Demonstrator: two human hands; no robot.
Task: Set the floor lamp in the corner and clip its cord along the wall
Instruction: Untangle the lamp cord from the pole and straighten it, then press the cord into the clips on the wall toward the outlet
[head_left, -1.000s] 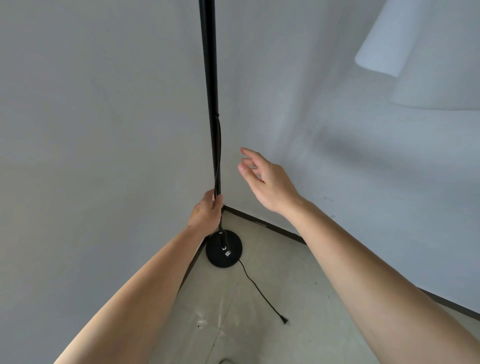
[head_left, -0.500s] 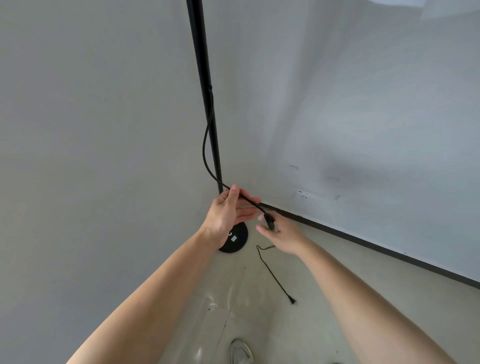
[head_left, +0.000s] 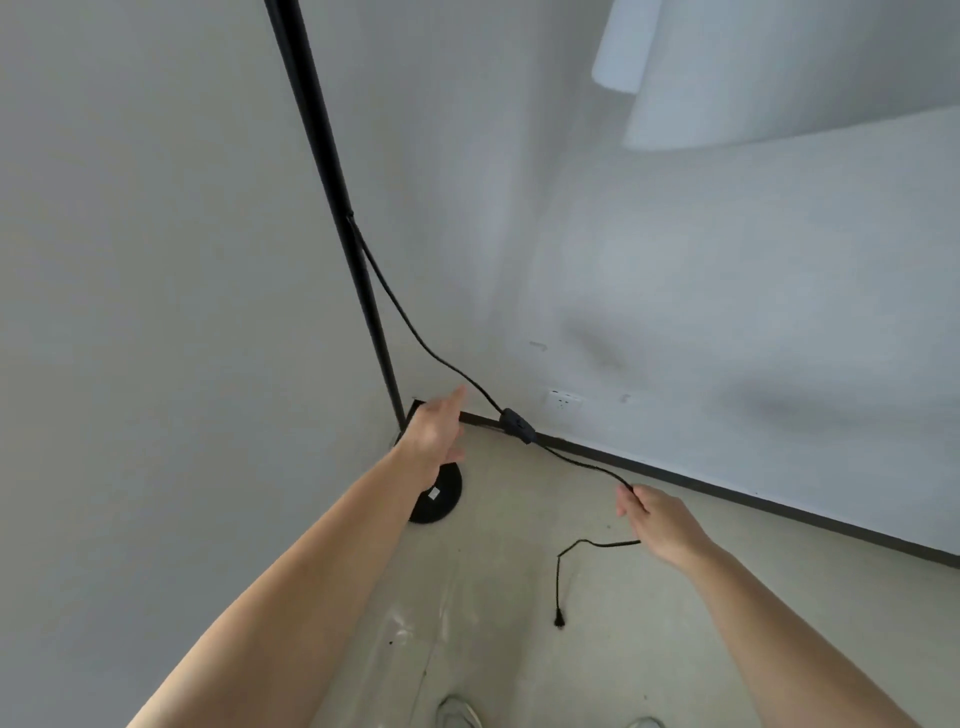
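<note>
1. Here, at the left of the frame, your floor lamp already stands in the corner: its black pole (head_left: 332, 171) runs from the top edge down to the round base (head_left: 440, 501) on the floor, where the two walls meet.
2. Your left hand (head_left: 434, 434) reaches toward the corner just in front of the pole's foot, fingers stretched out and loose, holding nothing; it partly hides the base.
3. Moving toward the centre, the cord (head_left: 405, 317) leaves the pole partway up, sags down and to the right, and passes through an inline switch (head_left: 518, 425) that hangs in front of the dark baseboard (head_left: 727, 491).
4. At the lower right, your right hand (head_left: 657, 522) has its grip pinched closed on the cord beyond the switch. The slack drops from it to the plug (head_left: 560, 619), which lies on the floor.
5. I judge the placing done and the cord step just opening. Next you need to draw the cord down to the wall line and fix it there; no clips show in view, so you must fetch them.
6. The floor (head_left: 519, 571) is pale bare concrete with scuffs, the walls plain grey-white, and a white outlet (head_left: 563, 400) sits low on the right wall just above the baseboard.
</note>
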